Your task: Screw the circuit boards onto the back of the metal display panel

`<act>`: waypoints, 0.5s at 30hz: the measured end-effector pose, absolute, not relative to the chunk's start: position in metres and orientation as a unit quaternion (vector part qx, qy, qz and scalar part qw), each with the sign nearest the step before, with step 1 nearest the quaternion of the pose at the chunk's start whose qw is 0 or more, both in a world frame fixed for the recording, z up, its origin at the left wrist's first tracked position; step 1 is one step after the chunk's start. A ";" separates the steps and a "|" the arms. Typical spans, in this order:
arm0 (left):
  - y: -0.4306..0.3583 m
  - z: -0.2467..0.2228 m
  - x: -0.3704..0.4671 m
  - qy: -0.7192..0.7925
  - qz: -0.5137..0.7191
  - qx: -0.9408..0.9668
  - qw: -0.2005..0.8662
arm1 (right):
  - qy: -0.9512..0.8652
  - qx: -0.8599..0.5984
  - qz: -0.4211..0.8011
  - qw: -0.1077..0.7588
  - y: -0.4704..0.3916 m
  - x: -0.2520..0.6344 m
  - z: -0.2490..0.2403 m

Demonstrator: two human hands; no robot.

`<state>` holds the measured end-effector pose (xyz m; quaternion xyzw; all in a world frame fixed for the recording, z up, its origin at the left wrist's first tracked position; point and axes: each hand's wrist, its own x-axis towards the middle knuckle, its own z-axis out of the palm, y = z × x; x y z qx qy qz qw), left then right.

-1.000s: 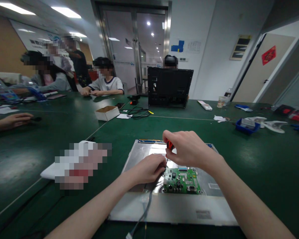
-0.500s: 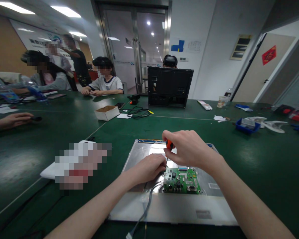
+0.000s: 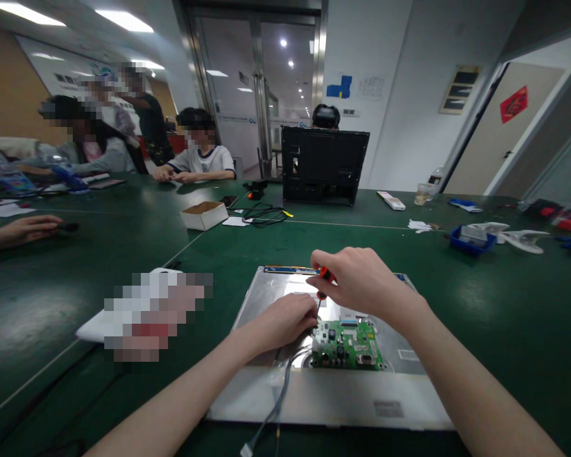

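A silver display panel [image 3: 323, 397] lies on the green table in front of me, with a green circuit board [image 3: 347, 346] on its back. My right hand [image 3: 356, 279] grips the red and black handle of a screwdriver [image 3: 320, 295], held nearly upright. Its thin shaft points down at the board's upper left corner. Close by that corner, my left hand [image 3: 290, 317] is closed, fingertips beside the screwdriver tip; whatever they pinch is hidden. A grey cable [image 3: 283, 397] with a white plug runs from the board's left side over the panel's front edge.
A black monitor housing [image 3: 326, 166] stands at the far side, with a person behind it. On the table are a small cardboard box [image 3: 203, 216], a black cable [image 3: 266, 216], a blue tray [image 3: 472, 241] and a phone [image 3: 391, 200]. Another person's hand [image 3: 28, 230] is at the left.
My right hand's thumb and fingers have shifted on the screwdriver handle, showing more of its lower red part. My left hand stays in place.
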<state>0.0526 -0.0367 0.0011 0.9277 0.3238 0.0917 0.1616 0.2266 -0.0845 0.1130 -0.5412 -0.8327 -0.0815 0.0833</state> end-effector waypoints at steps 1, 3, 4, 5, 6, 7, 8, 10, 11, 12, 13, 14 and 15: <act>-0.037 0.001 0.052 0.319 0.094 0.928 0.164 | -0.833 -0.541 -0.080 0.084 -0.085 0.227 0.113; -0.036 0.000 0.050 0.304 0.100 0.931 0.174 | -0.838 -0.532 -0.068 0.098 -0.085 0.226 0.113; -0.035 -0.002 0.049 0.297 0.102 0.932 0.179 | -0.843 -0.524 -0.057 0.107 -0.086 0.226 0.114; -0.034 -0.003 0.049 0.290 0.104 0.933 0.185 | -0.848 -0.516 -0.046 0.115 -0.087 0.226 0.114; -0.033 -0.004 0.048 0.286 0.106 0.934 0.189 | -0.852 -0.509 -0.036 0.119 -0.087 0.226 0.114; -0.033 -0.005 0.048 0.284 0.108 0.933 0.191 | -0.855 -0.504 -0.030 0.121 -0.087 0.226 0.114; -0.033 -0.005 0.048 0.285 0.108 0.933 0.192 | -0.855 -0.503 -0.028 0.120 -0.087 0.226 0.114; -0.035 -0.003 0.048 0.292 0.107 0.931 0.190 | -0.850 -0.513 -0.037 0.111 -0.086 0.227 0.113; -0.035 -0.003 0.048 0.296 0.106 0.931 0.188 | -0.846 -0.521 -0.045 0.105 -0.085 0.227 0.113; -0.036 -0.002 0.048 0.299 0.106 0.930 0.185 | -0.842 -0.527 -0.052 0.099 -0.085 0.227 0.112; -0.037 -0.001 0.048 0.300 0.106 0.930 0.184 | -0.840 -0.531 -0.056 0.096 -0.084 0.227 0.112; -0.037 -0.002 0.049 0.299 0.106 0.930 0.185 | -0.841 -0.530 -0.057 0.096 -0.084 0.227 0.112; -0.036 -0.002 0.049 0.296 0.107 0.931 0.187 | -0.843 -0.526 -0.055 0.099 -0.085 0.227 0.112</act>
